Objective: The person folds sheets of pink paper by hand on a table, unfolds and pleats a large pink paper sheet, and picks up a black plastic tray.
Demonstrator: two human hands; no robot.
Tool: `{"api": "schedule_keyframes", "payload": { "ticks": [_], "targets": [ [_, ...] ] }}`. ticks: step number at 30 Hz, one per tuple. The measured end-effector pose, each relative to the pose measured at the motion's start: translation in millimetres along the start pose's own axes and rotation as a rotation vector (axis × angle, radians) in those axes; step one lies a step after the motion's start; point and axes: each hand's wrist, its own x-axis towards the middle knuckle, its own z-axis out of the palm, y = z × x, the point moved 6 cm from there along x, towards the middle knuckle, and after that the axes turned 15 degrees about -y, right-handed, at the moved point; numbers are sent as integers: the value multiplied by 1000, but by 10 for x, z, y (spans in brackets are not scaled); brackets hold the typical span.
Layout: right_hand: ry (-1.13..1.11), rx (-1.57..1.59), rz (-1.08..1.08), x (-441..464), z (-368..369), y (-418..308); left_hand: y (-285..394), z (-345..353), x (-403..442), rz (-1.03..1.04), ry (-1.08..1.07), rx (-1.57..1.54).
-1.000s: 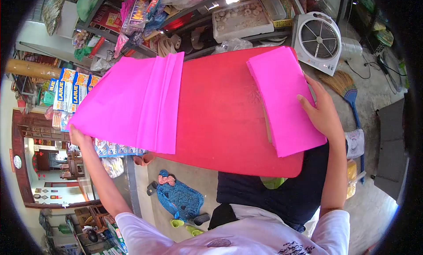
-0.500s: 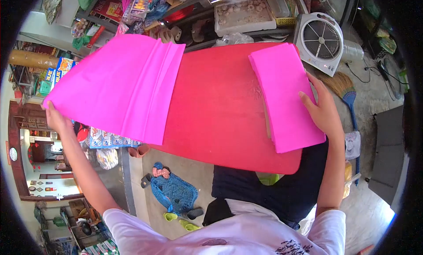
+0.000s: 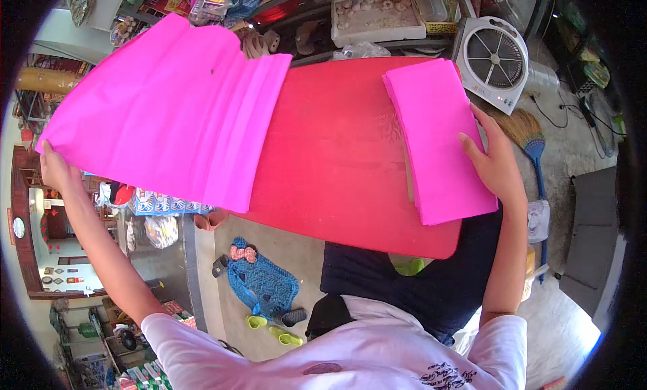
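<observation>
A large creased sheet of bright pink paper [image 3: 168, 114] stretches over the left part of the red tabletop [image 3: 330, 161] and past its edge. My left hand [image 3: 55, 168] pinches its outer left corner and holds it raised. On the right of the tabletop lies a folded stack of the same pink paper [image 3: 441, 144], several layers thick. My right hand [image 3: 499, 154] rests along the stack's right edge, thumb on top and the other fingers around the side, partly hidden.
Beyond the table stand a white box fan [image 3: 495, 56] and a straw broom [image 3: 529, 137]. A white foam tray [image 3: 377, 16] of round items sits on the rear shelf. On the floor are a blue knitted mat [image 3: 266, 285] and green sandals [image 3: 286, 336].
My left hand has moved further left and slightly up, drawing the pink sheet wider and higher. My right hand stays on the folded stack.
</observation>
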Motion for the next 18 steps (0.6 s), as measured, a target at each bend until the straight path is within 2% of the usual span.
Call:
{"api": "schedule_keyframes", "payload": {
  "ticks": [2,8,14,18],
  "targets": [
    [1,-1,4,0,0,0,80,44,-12,18,-6,28],
    [5,13,8,-9,-3,21,566,152,-245,257,94,-23],
    [2,14,0,-29,-36,-43,695,-53,77,248,43,61],
    [11,14,-19,-16,-34,-18,593,-373,452,94,98,68]
  ]
}}
